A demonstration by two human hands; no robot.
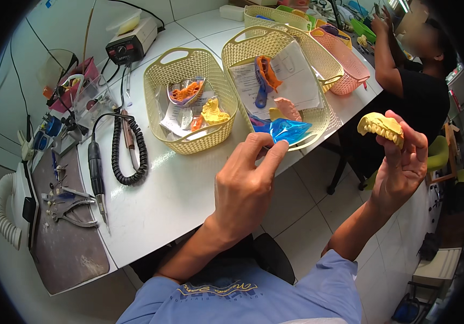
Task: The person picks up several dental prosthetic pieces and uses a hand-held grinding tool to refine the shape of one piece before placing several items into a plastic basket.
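My right hand (402,167) grips a yellow dental cast (381,128), fingertips and thumb closed round its base; it is raised beyond the table's edge, a chalky-looking arch with a row of rounded teeth. My left hand (240,183) pinches a blue plastic pouch (291,129), glossy, translucent and crumpled, over the near end of the right basket (258,44). My fingers and the pouch block part of that basket's rim. Inside it lie a pink cast (287,109), an orange-filled purple impression tray (267,75) and a flat printed sheet (301,89). The left basket (199,142), of the same pale perforated plastic, stands just beside it with a knobbly yellow cast piece (214,112) inside. Farther left, a slim dark handpiece (96,170) and its ribbed coiled cord (116,171) take up the white tabletop (156,208); metal pliers (75,213) rest on a scuffed brown board (73,259). A co-worker (418,89) sits beyond my right hand.
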